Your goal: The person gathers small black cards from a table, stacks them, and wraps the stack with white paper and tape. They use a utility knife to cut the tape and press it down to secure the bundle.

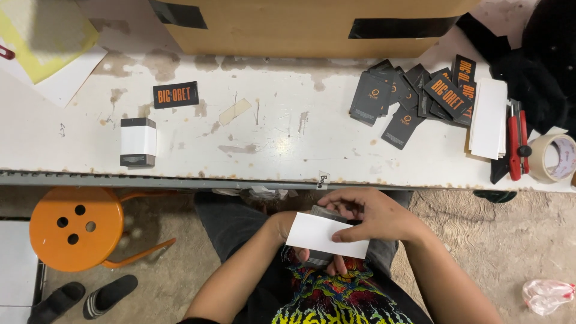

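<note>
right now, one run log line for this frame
left hand: under card stack | right hand: pressing white paper strip around stack | table: wrapped bundle, loose dark cards

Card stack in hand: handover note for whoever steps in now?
Left hand holds a stack of dark cards from below, over the lap. Right hand presses a white paper band across it; band not closed.
Done: one banded stack on the workbench, left.
Left: pile of loose dark cards at right, beside white strips, a red cutter and a tape roll.
</note>
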